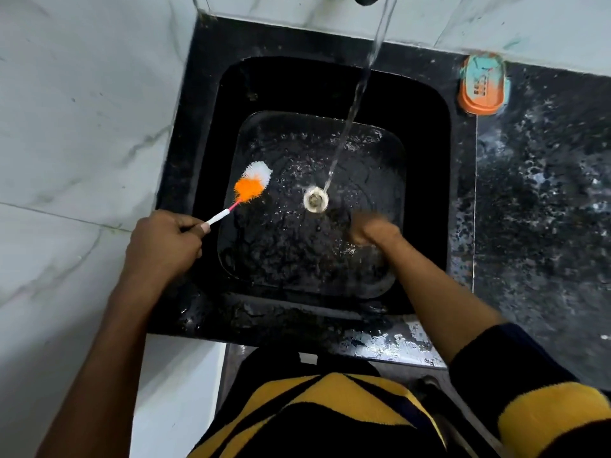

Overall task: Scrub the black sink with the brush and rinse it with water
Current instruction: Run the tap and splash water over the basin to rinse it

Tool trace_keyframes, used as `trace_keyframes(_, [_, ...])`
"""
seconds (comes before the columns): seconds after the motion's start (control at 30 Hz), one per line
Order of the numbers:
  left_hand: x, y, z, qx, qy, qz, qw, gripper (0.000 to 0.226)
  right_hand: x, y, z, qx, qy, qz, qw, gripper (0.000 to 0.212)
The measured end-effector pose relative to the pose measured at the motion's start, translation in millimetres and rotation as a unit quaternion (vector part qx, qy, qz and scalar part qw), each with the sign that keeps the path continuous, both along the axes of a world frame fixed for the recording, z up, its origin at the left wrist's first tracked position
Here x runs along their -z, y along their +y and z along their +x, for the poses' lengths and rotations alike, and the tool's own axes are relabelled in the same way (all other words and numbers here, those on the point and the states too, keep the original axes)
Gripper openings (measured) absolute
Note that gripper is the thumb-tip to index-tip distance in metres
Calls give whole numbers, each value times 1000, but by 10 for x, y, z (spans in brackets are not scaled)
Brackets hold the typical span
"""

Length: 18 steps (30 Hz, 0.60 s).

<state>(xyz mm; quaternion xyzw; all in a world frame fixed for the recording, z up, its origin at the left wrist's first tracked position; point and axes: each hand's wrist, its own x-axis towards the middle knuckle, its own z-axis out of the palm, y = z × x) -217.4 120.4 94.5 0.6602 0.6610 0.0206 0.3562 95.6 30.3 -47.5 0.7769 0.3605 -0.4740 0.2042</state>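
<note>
Nearest to the camera, a person's striped yellow and dark top (317,411) fills the bottom of the view, and two bare forearms reach forward over the wet front rim of a black sink (205,104). To the left, the left hand (165,241) is curled around the end of a thin white handle, fingers pinched shut on it. This is the brush (249,185): a slim stick ending in a fluffy orange and white bristle head, which hangs over the left part of the basin floor. It looks very light, with soft, springy bristles and a narrow handle that is probably slippery when wet, so a firm hold low on the handle, as now, seems sensible. To the right, the right hand (375,231) is down in the basin near the drain (316,200). It is blurred; it looks closed and seems to hold nothing, though that cannot be told for certain.

Further in, the basin is square with steep dark walls and rounded corners, its floor shining with water. Open room for sweeping the brush lies across the whole floor; the corners and walls are the tight spots. A stream of water (360,84) falls from above the far edge and lands just beside the drain. Beyond, on the far right of the speckled black counter (542,193), sits an orange soap dish (482,84). Pale marble-look tile (82,110) closes in the left side, touching the sink's rim.
</note>
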Motion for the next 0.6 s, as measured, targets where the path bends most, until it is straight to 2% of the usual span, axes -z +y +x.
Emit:
trace_keyframes(0.03, [11, -4, 4, 0, -1, -1, 1000, 12, -40, 19, 101, 12, -58, 73, 996, 19])
trace_keyframes(0.07, [20, -8, 10, 0, 0, -1, 1000, 12, -98, 65, 187, 82, -54, 145, 985, 16])
trace_keyframes(0.1, [32, -11, 14, 0, 1, -2, 1000, 12, -195, 146, 255, 189, -2, 204, 961, 14])
trace_keyframes(0.13, [38, -17, 21, 1, 3, -3, 1000, 12, -274, 250, 312, 298, 84, 240, 920, 18])
trace_keyframes(0.17, [43, -22, 29, 3, 4, -4, 1000, 13, -371, 366, 363, 390, 178, 262, 865, 21])
trace_keyframes(0.23, [47, -32, 42, 4, 5, -5, 1000, 13, -509, 613, 417, 543, 335, 284, 716, 20])
trace_keyframes(0.27, [47, -35, 42, 4, 5, -5, 1000, 13, -564, 726, 404, 593, 375, 283, 654, 21])
trace_keyframes(0.3, [45, -38, 42, 6, 4, -4, 1000, 13, -624, 826, 366, 620, 391, 278, 620, 24])
trace_keyframes(0.47, [31, -34, 45, 14, 4, 1, 1000, 13, -771, 1086, 156, 644, 390, 256, 606, 40])
trace_keyframes(0.6, [33, -30, 27, 16, 8, 11, 1000, 12, -663, 1090, 23, 694, 419, 242, 533, 41])
